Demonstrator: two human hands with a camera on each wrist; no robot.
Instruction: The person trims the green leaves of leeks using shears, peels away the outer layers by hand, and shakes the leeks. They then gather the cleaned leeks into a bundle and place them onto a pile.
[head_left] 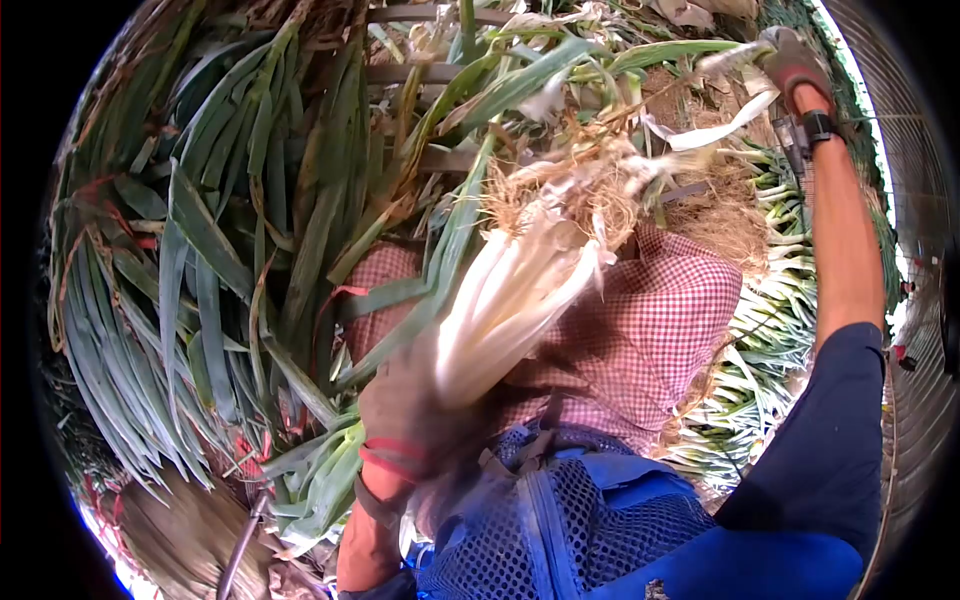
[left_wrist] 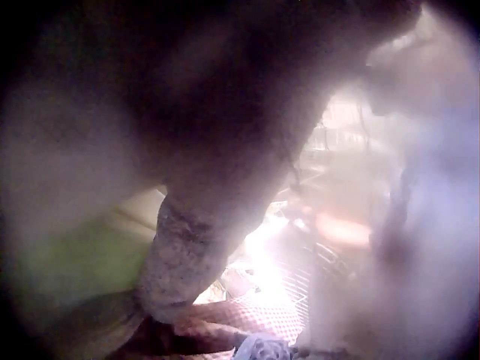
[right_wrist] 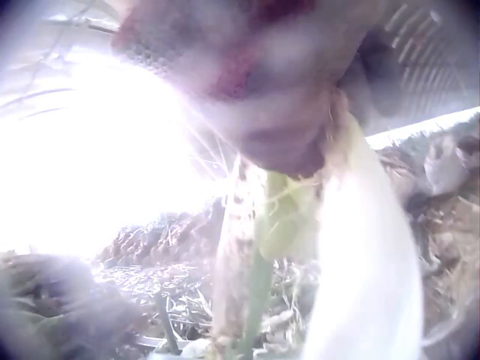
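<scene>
My gloved left hand (head_left: 405, 415), blurred at lower centre in the head view, grips a bunch of green onions (head_left: 515, 300). Their white stems and shaggy roots point up and to the right, over my checked trouser leg (head_left: 640, 340). At the upper right, my right hand (head_left: 795, 68), also gloved, holds stripped outer leaves well away from the bunch. In the right wrist view a pale peeled leaf (right_wrist: 367, 255) and a green strip (right_wrist: 259, 292) hang below its fingers. The left wrist view is mostly dark glove (left_wrist: 195, 247), and the bunch is hidden there.
A large heap of untrimmed green onions (head_left: 210, 250) fills the left side. A row of white-stemmed onions (head_left: 775, 300) lies along the right, beside loose roots (head_left: 715, 225). Leaf scraps (head_left: 560, 95) litter the ground ahead. A blue mesh bag or vest (head_left: 600, 510) covers my front.
</scene>
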